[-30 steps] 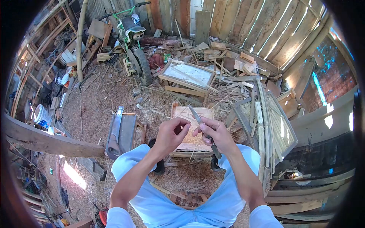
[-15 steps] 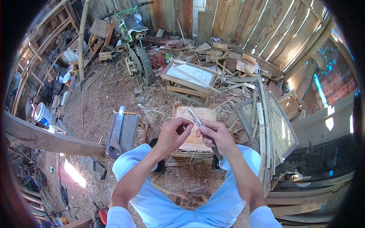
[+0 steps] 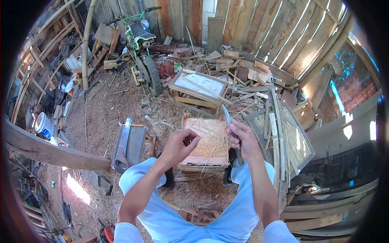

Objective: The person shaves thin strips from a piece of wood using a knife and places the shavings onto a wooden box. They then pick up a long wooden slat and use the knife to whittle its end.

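A knife [image 3: 227, 116] with a dark handle is gripped in my right hand [image 3: 244, 139], its blade pointing up and away from me. My left hand [image 3: 181, 145] is closed in a pinch to the left of it; anything between thumb and finger is too thin to make out. Below and between both hands stands a low wooden stool or bench [image 3: 207, 152] of pale slats. Thin wood slivers [image 3: 212, 137] lie scattered over its top.
To the left, a handsaw [image 3: 121, 156] rests on a small dark-topped stool [image 3: 137, 139]. A wooden frame with a white panel [image 3: 198, 84] lies ahead, near scrap wood [image 3: 259, 73] and a motorbike [image 3: 148, 71]. Leaning framed panels [image 3: 293, 137] stand at right. Shavings cover the floor.
My hands have moved apart. The right hand has carried the knife to the right, with its blade more upright; the left hand has shifted slightly down and left.
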The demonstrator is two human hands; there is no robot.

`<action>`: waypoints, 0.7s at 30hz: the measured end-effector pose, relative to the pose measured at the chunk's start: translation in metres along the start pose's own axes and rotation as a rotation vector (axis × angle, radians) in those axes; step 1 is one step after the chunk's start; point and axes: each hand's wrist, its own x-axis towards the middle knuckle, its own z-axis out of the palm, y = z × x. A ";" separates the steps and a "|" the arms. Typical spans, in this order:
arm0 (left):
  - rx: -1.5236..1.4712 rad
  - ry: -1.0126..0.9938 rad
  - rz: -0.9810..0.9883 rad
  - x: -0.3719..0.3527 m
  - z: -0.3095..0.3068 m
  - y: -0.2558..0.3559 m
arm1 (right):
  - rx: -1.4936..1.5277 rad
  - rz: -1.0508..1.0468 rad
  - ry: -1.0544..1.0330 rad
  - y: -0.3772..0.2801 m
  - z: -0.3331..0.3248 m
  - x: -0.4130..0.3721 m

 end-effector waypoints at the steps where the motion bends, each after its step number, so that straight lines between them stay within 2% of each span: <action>1: 0.042 -0.010 -0.012 -0.001 -0.003 0.007 | 0.003 0.007 -0.016 0.002 0.000 -0.001; 7: 0.089 0.084 0.148 -0.001 0.005 0.010 | -0.077 0.130 -0.127 0.036 0.027 -0.005; 10: 0.036 0.072 0.102 0.001 0.004 0.000 | -0.047 0.159 -0.208 0.038 0.025 -0.001; 13: 0.037 0.049 0.065 0.002 0.001 -0.002 | 0.016 0.119 -0.072 0.018 0.018 0.000; 21: 0.066 -0.006 0.047 0.005 -0.017 -0.008 | 0.066 -0.001 0.007 -0.009 -0.020 0.009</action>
